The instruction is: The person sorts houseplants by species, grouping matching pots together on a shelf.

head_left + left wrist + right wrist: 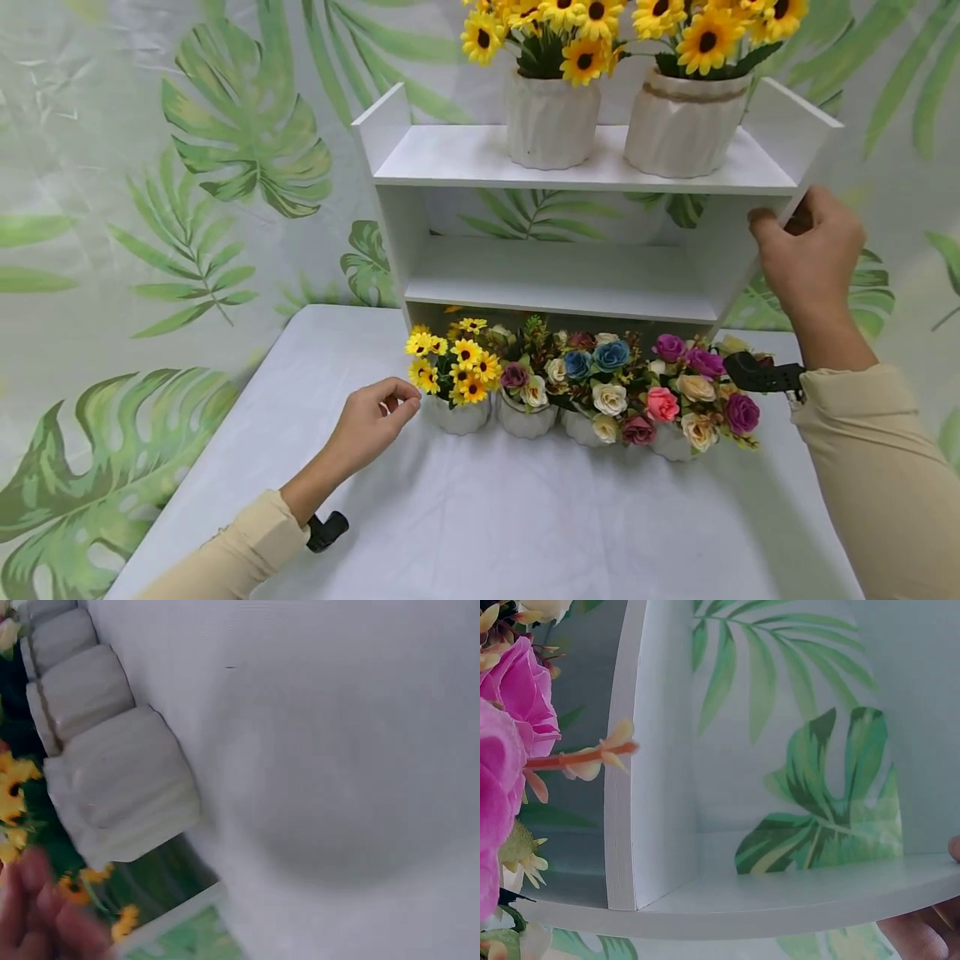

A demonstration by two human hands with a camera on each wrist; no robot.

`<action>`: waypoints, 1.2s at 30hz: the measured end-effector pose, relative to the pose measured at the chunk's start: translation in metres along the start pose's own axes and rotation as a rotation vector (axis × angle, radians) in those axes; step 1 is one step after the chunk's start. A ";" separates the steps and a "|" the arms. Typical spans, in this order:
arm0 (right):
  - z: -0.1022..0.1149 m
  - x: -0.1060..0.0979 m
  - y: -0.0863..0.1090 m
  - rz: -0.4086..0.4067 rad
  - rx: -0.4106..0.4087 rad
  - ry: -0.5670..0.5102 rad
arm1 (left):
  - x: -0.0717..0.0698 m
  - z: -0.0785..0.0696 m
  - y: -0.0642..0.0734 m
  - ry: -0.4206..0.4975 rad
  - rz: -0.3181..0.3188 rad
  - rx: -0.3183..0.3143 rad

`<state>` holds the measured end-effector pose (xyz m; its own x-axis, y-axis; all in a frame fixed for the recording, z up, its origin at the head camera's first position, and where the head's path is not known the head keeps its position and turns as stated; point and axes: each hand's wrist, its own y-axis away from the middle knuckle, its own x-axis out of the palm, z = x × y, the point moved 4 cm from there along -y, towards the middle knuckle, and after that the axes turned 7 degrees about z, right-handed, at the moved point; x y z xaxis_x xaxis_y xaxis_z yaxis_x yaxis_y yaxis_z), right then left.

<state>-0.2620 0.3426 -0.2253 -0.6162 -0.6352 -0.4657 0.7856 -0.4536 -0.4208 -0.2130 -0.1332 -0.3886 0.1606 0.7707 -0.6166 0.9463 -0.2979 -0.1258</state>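
Note:
My right hand (813, 250) grips the right side panel of a white shelf (585, 182), just below its top board. In the right wrist view, a thumb tip (955, 847) shows on one side of the panel and fingers (911, 934) on the other. My left hand (371, 421), fingers loosely bent and holding nothing, hovers at the left of a small pot of yellow sunflowers (461, 367). The left wrist view shows blurred fingers (45, 911) near the yellow blooms and the white ribbed pot (135, 780).
Two larger sunflower pots, one left (553, 121) and one right (686, 125), stand on the top board. Pots of mixed roses (609, 357) line up before the shelf's bottom on the white-covered table (525, 517). Behind hangs a leaf-patterned backdrop (247, 117).

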 end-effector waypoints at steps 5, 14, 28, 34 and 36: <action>-0.001 -0.001 0.000 0.004 -0.009 0.007 | 0.017 0.023 -0.006 0.130 0.143 -0.222; 0.000 -0.001 0.000 -0.012 -0.022 -0.005 | 0.037 0.029 -0.020 0.147 0.127 -0.283; -0.001 0.002 0.000 -0.010 -0.022 0.004 | 0.068 0.028 -0.045 0.376 0.177 -0.213; -0.001 0.001 0.001 -0.007 -0.005 -0.001 | 0.071 0.029 -0.044 0.442 0.142 -0.226; -0.002 0.001 0.001 -0.005 -0.001 -0.002 | 0.072 0.030 -0.044 0.470 0.125 -0.230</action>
<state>-0.2619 0.3426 -0.2273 -0.6202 -0.6340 -0.4619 0.7822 -0.4562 -0.4243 -0.2510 -0.0810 -0.4508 0.3346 0.9219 -0.1953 0.9404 -0.3133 0.1324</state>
